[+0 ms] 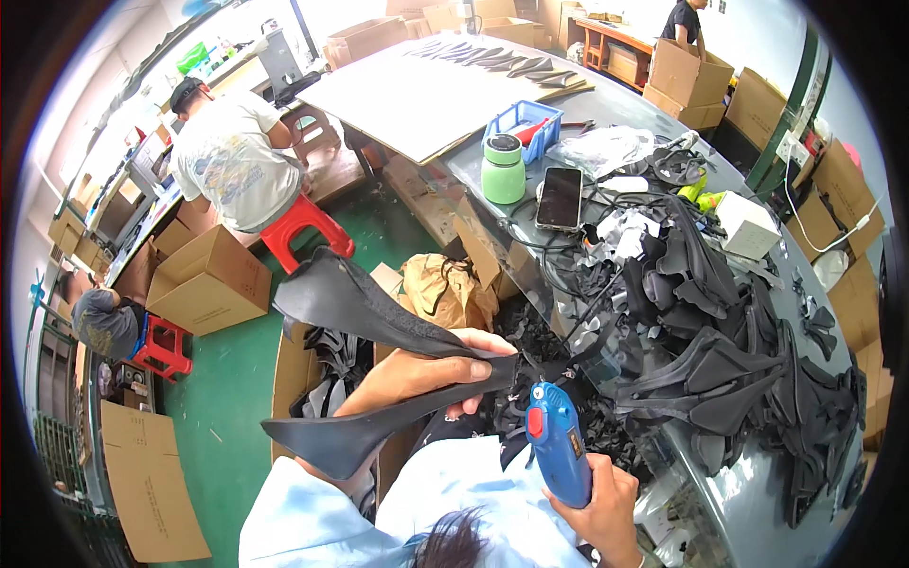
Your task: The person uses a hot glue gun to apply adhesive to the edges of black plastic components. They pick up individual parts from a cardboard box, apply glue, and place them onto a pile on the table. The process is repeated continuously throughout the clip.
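My left hand (421,377) is closed on a curved black sheet piece (365,308), perhaps foam or leather-like, with two long wings spreading left above and below the hand. My right hand (606,502) grips a blue handheld electric cutter (562,450) with a red button. The cutter's head points away from me, at the narrow right end of the black piece. Whether its blade touches the piece is too small to tell. Right of the cutter, many similar black pieces (739,379) lie heaped on the grey table (701,492).
On the table stand a green bottle (503,170), a phone (560,199), a blue basket (540,128) and a white box (748,225). Black scraps (530,327) and cardboard boxes (213,279) lie around. Seated co-workers (232,156) are at the left; another person (684,21) stands far right.
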Action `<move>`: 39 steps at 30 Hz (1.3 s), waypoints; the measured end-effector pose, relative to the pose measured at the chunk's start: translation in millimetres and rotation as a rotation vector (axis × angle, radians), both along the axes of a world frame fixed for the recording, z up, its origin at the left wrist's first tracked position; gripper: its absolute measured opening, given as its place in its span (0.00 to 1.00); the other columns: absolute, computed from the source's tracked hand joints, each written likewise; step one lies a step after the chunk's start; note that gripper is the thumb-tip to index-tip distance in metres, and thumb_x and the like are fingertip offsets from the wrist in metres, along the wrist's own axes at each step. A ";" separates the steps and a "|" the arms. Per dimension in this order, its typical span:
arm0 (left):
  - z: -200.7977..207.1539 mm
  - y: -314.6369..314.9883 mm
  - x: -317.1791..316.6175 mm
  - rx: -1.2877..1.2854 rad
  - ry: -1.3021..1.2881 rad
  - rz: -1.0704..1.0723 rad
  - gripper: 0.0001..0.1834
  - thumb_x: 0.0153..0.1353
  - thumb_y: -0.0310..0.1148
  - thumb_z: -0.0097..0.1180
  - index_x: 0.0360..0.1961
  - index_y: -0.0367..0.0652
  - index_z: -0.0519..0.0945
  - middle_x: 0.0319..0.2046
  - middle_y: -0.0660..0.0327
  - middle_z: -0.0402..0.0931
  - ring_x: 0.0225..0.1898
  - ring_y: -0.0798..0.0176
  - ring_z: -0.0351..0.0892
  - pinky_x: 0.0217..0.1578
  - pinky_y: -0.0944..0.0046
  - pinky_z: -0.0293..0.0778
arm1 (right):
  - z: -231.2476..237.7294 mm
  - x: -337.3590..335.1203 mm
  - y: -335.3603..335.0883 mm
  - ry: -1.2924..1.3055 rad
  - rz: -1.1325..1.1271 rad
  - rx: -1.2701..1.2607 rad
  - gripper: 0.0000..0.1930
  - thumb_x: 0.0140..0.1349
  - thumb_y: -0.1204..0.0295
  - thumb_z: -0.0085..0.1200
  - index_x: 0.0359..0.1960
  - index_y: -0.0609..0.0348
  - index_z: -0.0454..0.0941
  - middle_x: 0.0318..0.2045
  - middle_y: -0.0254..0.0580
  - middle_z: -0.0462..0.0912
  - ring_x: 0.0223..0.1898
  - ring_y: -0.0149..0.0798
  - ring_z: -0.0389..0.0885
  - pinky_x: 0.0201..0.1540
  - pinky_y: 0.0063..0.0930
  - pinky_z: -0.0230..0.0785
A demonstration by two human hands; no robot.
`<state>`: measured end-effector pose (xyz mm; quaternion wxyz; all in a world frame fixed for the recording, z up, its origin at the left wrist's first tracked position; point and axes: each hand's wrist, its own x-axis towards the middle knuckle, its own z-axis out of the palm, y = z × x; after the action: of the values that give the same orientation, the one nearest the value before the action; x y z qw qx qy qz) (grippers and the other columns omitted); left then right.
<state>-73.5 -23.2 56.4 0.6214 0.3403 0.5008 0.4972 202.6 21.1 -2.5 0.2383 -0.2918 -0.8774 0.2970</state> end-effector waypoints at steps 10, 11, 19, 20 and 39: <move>27.6 4.7 1.6 -0.249 0.237 -0.083 0.17 0.52 0.28 0.55 0.45 0.38 0.76 0.28 0.63 0.76 0.24 0.74 0.73 0.22 0.75 0.66 | -2.2 -1.1 -3.4 -0.050 0.053 0.075 0.25 0.34 0.71 0.67 0.35 0.63 0.69 0.16 0.42 0.75 0.17 0.44 0.75 0.24 0.33 0.65; 30.4 5.2 3.8 -0.247 0.240 -0.083 0.17 0.52 0.27 0.56 0.45 0.38 0.76 0.28 0.63 0.76 0.24 0.74 0.73 0.23 0.75 0.67 | -1.3 -1.2 -3.7 -0.053 0.059 0.082 0.25 0.34 0.70 0.67 0.35 0.64 0.69 0.16 0.41 0.74 0.17 0.44 0.75 0.23 0.33 0.65; 13.3 11.4 4.8 -0.102 0.414 -0.239 0.16 0.53 0.25 0.56 0.45 0.36 0.76 0.34 0.61 0.78 0.29 0.72 0.74 0.31 0.71 0.71 | -0.4 -2.4 -6.3 -0.019 0.098 0.102 0.25 0.35 0.70 0.67 0.35 0.65 0.69 0.15 0.40 0.74 0.16 0.42 0.74 0.23 0.31 0.64; 11.0 9.8 5.7 -0.078 0.446 -0.243 0.16 0.52 0.24 0.56 0.45 0.36 0.76 0.35 0.61 0.78 0.30 0.71 0.74 0.33 0.70 0.71 | 0.8 -3.1 -6.9 -0.012 0.102 0.098 0.25 0.35 0.70 0.67 0.35 0.65 0.69 0.15 0.40 0.74 0.16 0.42 0.74 0.23 0.31 0.64; 17.8 22.1 7.9 0.609 0.345 0.186 0.24 0.47 0.27 0.58 0.48 0.38 0.72 0.44 0.59 0.74 0.45 0.67 0.72 0.46 0.66 0.69 | 1.4 -16.6 -11.1 0.119 -0.034 -0.017 0.23 0.37 0.69 0.68 0.33 0.65 0.69 0.16 0.45 0.75 0.17 0.46 0.76 0.22 0.34 0.68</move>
<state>-65.6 -1.1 74.2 0.3499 0.5419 0.4561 0.6131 185.9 10.0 -1.2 0.2929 -0.2906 -0.8540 0.3171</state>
